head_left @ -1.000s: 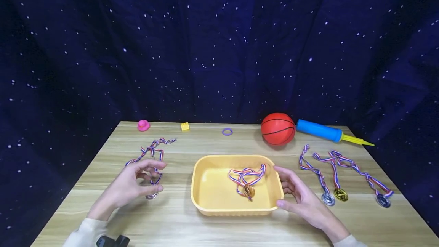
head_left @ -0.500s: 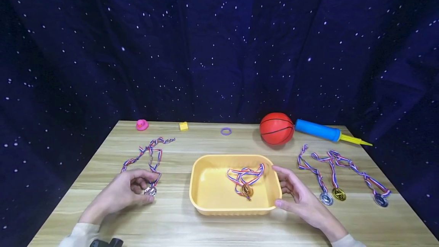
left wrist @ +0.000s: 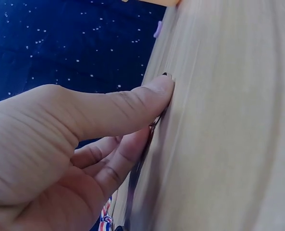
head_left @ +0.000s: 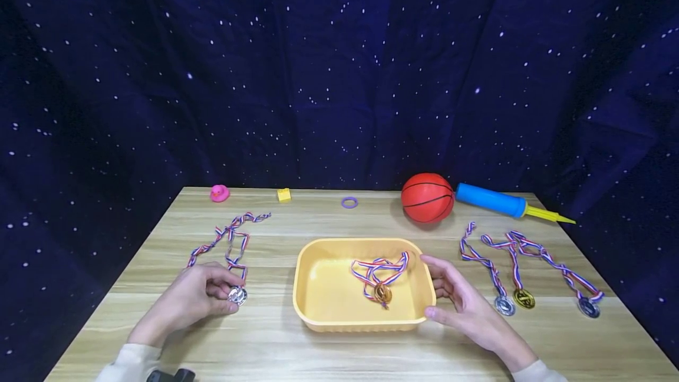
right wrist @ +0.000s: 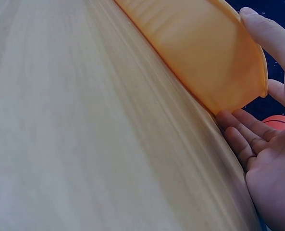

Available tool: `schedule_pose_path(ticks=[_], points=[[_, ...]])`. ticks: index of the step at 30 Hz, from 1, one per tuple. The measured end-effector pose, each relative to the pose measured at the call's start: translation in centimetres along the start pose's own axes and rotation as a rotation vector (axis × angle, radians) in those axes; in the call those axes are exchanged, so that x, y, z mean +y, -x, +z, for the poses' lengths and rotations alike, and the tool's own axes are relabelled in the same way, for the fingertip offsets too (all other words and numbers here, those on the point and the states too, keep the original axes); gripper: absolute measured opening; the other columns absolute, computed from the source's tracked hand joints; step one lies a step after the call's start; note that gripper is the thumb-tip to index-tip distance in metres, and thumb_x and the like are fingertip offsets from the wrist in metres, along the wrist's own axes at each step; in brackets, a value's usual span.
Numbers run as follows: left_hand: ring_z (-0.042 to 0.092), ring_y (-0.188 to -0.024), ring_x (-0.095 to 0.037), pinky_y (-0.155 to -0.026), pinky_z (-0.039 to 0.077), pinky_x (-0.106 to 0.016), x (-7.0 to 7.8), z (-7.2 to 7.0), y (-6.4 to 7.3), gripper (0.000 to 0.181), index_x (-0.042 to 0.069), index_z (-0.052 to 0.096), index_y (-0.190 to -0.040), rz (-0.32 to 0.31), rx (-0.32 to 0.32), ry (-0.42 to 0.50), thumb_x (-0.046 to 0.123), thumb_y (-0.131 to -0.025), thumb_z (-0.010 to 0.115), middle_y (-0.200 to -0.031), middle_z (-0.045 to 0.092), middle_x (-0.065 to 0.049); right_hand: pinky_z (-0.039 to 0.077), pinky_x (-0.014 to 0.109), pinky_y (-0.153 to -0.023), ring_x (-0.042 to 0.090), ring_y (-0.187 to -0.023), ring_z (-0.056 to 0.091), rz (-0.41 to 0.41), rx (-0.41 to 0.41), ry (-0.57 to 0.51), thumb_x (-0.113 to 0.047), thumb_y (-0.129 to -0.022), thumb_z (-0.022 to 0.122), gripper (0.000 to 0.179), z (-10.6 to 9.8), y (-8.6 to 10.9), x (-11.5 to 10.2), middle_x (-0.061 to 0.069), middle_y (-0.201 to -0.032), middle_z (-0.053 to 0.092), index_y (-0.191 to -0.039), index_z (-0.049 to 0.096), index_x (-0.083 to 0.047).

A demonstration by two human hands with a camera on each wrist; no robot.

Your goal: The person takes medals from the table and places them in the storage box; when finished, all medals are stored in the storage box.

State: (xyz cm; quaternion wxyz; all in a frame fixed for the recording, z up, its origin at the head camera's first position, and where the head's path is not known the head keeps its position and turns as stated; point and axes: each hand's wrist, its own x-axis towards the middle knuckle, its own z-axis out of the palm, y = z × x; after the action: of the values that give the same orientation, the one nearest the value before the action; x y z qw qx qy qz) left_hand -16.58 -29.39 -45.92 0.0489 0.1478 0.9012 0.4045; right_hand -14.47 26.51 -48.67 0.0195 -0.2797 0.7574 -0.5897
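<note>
While your right hand (head_left: 462, 308), loosely spread, touched the right end of the yellow bin (head_left: 366, 327), your left hand (head_left: 192, 295) pinched the silver medal (head_left: 238, 296) at the surface (head_left: 265, 349). Grasping appeared underway; the next move likely called for lifting medal and ribbon (head_left: 232, 229) together.

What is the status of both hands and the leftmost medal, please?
Left hand pinching silver medal; right hand touching right end of orange tray; bronze medal inside; no obstacle seen between silver medal and tray.
</note>
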Motion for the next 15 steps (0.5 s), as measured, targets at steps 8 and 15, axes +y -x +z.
schedule_pose_path(ticks=[8, 15], points=[[0.061, -0.077, -0.008, -0.066, 0.055, -0.022, 0.44, 0.14, 0.01, 0.039, 0.016, 0.083, -0.112, 0.03, -0.014, -0.062, 0.008, -0.078, 0.101, -0.089, 0.066, 0.0, 0.058, 0.025, -0.103, 0.028, -0.117, 0.069, 0.017, 0.004, 0.007, 0.004, -0.099, 0.078, 0.084, -0.03, 0.01, 0.08, 0.027, -0.149, 0.057, -0.171, 0.037, -0.012], [0.063, -0.081, -0.01, -0.07, 0.057, -0.022, 0.75, 0.12, 0.06, 0.041, 0.013, 0.084, -0.117, 0.013, -0.027, -0.066, 0.008, -0.079, 0.1, -0.092, 0.068, 0.0, 0.058, 0.024, -0.103, 0.028, -0.118, 0.068, 0.039, 0.008, 0.019, 0.002, -0.1, 0.078, 0.083, -0.03, 0.07, 0.08, 0.025, -0.15, 0.057, -0.171, 0.038, -0.013]])
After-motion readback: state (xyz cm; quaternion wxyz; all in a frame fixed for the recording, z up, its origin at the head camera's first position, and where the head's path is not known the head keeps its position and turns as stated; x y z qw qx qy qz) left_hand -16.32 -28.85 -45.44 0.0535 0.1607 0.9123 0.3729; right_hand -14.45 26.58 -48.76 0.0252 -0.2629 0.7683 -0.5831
